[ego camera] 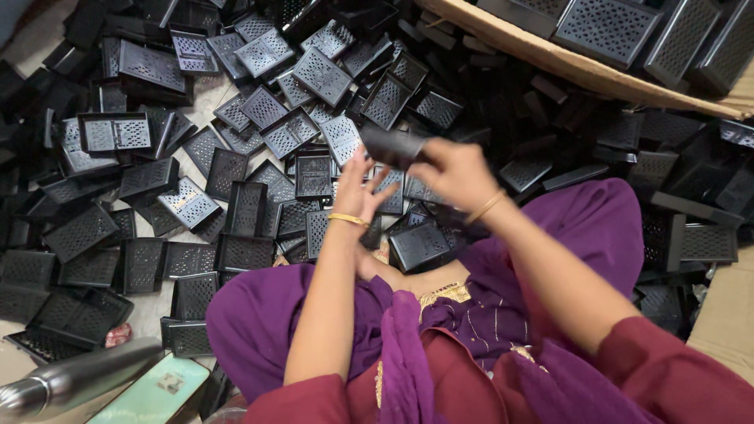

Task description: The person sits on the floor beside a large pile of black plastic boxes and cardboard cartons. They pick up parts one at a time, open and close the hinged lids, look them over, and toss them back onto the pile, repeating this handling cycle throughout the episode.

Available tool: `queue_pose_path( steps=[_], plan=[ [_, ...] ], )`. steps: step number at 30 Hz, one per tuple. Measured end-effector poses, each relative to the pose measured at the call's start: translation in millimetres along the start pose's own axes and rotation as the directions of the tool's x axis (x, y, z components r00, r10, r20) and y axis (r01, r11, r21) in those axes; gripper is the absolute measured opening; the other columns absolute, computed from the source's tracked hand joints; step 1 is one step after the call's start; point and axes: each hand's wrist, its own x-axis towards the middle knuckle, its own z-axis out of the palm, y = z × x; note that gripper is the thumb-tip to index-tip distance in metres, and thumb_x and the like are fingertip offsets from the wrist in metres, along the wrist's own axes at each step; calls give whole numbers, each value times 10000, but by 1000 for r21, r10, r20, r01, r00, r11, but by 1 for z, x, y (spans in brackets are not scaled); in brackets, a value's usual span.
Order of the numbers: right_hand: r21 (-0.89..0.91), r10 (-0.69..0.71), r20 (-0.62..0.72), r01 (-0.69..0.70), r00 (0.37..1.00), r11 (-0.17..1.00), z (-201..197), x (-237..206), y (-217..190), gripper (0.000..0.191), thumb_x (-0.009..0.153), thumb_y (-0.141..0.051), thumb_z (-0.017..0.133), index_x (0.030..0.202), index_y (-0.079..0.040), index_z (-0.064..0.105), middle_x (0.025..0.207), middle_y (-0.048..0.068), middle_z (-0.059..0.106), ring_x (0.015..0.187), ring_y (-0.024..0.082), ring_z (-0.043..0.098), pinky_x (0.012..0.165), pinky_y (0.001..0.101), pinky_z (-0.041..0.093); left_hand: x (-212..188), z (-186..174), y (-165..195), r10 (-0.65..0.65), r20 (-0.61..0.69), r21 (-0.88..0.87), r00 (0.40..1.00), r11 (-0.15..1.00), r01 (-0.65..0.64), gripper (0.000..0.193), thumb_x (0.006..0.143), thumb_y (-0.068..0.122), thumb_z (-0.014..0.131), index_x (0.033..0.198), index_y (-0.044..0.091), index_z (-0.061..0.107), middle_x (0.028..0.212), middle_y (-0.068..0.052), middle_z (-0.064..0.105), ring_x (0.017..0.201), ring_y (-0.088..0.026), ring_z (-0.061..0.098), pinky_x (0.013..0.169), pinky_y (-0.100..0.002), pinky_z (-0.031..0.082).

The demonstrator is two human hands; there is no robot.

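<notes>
Seated on the floor amid perforated black plastic trays [187,202], the person's right hand [458,174] is closed around a black plastic piece [395,146] held above the lap, while the left hand [360,191] hangs open-fingered just beside it, seemingly mid-handling, needing the left grip to close.

Single head cam, worn by the seated person, looking steeply down over the lap, close to both arms. Floor [157,310] fills the frame from 9 to 3 o'clock. No second view.
</notes>
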Motion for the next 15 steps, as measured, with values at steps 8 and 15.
queue_pose_path(
  steps=[8,15],
  plan=[
    [959,192,-194,144,962,245,-110,31,34,360,1094,-290,542,1298,-12,640,1228,131,721,1150,226,723,1044,366,604,22,-81,64,701,-200,978,684,95,188,533,814,153,764,1318,64,615,1237,-237,596,1095,-427,601,937,-507,491],
    [808,442,291,-465,849,362,28,-9,54,552,953,-337,726,1421,-100,557,1177,51,680,919,142,605,806,351,514,37,-39,-15,354,10,934,935,331,-136,499,758,73,690,1257,57,688,793,-143,751,666,-201,673,680,-367,568]
  ],
)
